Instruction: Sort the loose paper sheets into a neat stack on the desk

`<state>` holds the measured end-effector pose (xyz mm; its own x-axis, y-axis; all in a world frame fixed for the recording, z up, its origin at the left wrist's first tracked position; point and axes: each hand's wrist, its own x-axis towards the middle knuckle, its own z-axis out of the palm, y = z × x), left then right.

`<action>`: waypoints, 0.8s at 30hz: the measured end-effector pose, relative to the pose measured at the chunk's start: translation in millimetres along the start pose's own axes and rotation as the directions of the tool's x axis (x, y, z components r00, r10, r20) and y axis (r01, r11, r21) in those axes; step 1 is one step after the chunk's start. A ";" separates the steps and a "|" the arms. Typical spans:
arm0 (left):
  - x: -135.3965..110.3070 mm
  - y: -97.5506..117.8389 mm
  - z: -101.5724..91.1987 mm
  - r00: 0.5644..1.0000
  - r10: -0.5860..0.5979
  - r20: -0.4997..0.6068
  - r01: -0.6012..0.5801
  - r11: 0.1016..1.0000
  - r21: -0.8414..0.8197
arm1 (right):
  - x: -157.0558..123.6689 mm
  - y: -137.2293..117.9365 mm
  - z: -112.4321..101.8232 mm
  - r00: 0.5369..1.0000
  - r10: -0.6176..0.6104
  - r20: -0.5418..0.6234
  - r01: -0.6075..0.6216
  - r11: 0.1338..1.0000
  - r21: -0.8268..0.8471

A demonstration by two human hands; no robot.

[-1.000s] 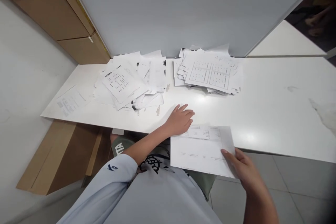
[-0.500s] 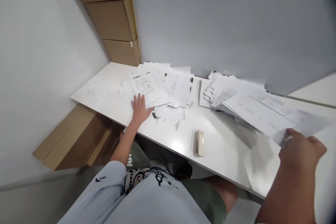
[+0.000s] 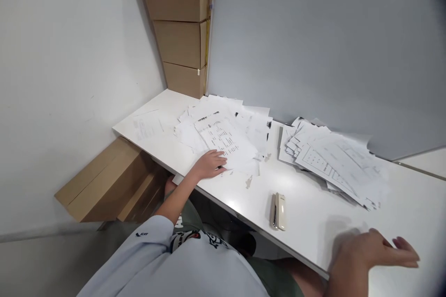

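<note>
My left hand (image 3: 209,165) rests at the near edge of a loose spread of printed sheets (image 3: 226,137), fingers stretched out over the lowest corner. My right hand (image 3: 383,249) is at the lower right, above the white desk, with nothing in it and its fingers extended. Beyond it lies a second, fanned pile of printed papers (image 3: 331,158), apart from the hand. Between the two hands, near the desk's front edge, sits a cream stapler (image 3: 278,212).
Cardboard boxes (image 3: 179,44) are stacked at the desk's back left corner, beside a grey board (image 3: 313,55) leaning behind the papers. More cardboard (image 3: 101,178) stands below the left end of the white desk (image 3: 306,195). A wall (image 3: 69,79) closes off the left side.
My right hand has let go of a sheet, which now lies on the right pile, and has drawn back toward me. The left hand stays by the left papers. The view has shifted.
</note>
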<state>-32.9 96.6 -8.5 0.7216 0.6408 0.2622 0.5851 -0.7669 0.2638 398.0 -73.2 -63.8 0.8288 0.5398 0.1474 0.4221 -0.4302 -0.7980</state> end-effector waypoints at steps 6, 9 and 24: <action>10.3 -5.8 6.2 0.968 -0.249 -0.034 0.250 0.968 0.021 | 0.2 -7.8 -2.8 0.942 0.221 -0.254 -0.204 0.975 0.091; 11.8 -5.6 11.2 0.972 -0.230 0.053 0.228 0.973 0.047 | 1.0 -13.1 -3.6 0.940 0.215 -0.265 -0.192 0.975 0.111; 4.6 -7.2 19.7 0.949 0.074 -0.306 -0.142 0.968 -0.208 | -99.7 -133.2 32.3 0.847 -0.283 0.451 0.200 0.954 0.225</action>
<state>-26.4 104.3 -27.4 0.6148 0.5628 0.5525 0.3866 -0.8257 0.4109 247.3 -46.4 8.9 0.4164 0.9049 0.0877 0.4854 -0.1398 -0.8630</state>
